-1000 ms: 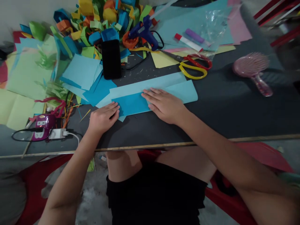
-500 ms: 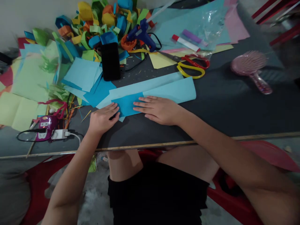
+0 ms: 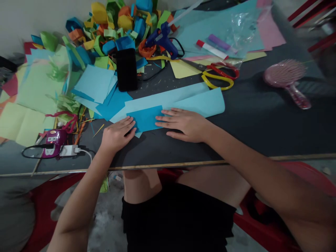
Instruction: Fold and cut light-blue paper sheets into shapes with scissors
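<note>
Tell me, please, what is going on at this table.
A person's left hand rests at the left end of a blue paper rectangle, and the right hand lies over its right end. Light-blue paper shows beyond it. Scissors and a glue gun lie farther back on the table.

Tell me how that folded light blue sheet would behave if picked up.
The light blue sheet would probably feel light and floppy, as it looks like thin paper. Its rounded right end suggests a loose fold that might spring open. The darker blue piece lying on top could slide off.
</note>
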`<state>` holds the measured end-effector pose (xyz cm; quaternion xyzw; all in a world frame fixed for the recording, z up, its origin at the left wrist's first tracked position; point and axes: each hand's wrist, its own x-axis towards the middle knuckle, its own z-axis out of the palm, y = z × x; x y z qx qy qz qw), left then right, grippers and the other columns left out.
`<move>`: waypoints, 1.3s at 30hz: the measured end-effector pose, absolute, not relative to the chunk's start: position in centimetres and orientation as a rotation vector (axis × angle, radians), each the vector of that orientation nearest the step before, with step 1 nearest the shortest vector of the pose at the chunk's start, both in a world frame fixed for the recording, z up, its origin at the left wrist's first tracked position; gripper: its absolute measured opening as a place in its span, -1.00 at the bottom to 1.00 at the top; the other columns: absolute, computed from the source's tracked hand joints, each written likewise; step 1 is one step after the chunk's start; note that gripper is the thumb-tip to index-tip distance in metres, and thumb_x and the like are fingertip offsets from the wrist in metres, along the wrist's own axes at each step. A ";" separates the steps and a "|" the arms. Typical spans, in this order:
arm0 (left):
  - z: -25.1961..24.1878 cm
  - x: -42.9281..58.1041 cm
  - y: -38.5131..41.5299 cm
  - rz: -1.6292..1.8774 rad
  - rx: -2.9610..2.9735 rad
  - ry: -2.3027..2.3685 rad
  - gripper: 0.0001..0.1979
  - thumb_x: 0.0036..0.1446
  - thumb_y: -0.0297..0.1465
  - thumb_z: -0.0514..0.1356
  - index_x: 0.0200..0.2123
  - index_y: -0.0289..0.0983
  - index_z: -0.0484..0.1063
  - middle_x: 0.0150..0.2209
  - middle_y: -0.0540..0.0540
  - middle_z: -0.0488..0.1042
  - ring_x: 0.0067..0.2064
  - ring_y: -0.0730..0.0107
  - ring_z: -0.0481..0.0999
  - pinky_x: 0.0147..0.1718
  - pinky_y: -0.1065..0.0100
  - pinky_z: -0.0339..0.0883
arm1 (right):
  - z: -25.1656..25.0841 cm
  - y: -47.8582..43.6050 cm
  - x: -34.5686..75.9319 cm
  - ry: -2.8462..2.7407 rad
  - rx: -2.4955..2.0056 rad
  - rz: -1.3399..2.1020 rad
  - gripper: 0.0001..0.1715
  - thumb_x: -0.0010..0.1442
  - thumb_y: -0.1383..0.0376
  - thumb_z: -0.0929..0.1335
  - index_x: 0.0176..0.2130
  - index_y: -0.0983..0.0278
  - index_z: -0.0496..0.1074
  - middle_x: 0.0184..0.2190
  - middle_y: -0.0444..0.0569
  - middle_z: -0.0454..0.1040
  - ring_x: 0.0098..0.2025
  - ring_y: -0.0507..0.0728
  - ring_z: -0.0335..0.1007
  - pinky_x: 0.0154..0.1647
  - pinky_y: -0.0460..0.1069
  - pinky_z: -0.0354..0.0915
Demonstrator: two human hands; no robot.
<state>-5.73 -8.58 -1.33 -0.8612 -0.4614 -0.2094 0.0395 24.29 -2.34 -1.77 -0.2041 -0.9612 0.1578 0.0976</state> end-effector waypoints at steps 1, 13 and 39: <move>-1.3 -5.7 -8.6 -0.639 -2.637 -1.418 -0.73 0.24 -0.35 0.16 -0.07 -0.28 0.57 -0.04 -0.15 0.58 0.02 0.19 0.58 0.02 0.17 0.53 | -1.8 -2.3 24.3 -2.840 -0.604 0.473 -0.42 0.37 0.17 0.20 0.34 0.09 0.13 0.34 -0.15 0.15 0.41 0.23 -0.01 0.37 0.29 0.08; -1.1 -5.9 -8.6 -0.670 -2.663 -1.459 -0.71 0.25 -0.26 0.18 -0.08 -0.27 0.58 -0.04 -0.14 0.58 0.03 0.18 0.57 0.04 0.17 0.52 | -2.2 -1.7 24.7 -2.787 -1.044 0.459 -0.33 0.39 0.05 0.09 0.41 0.04 -0.11 0.43 -0.17 -0.13 0.45 0.28 -0.19 0.40 0.33 -0.02; -1.3 -6.2 -8.4 -0.687 -2.634 -1.388 -0.73 0.22 -0.28 0.21 -0.10 -0.26 0.58 -0.05 -0.15 0.59 -0.01 0.18 0.60 -0.04 0.16 0.57 | -2.2 -1.4 30.1 -2.626 -1.529 0.312 -0.34 0.38 0.09 0.02 0.41 0.06 -0.07 0.43 -0.10 -0.04 0.43 0.31 -0.12 0.37 0.36 -0.01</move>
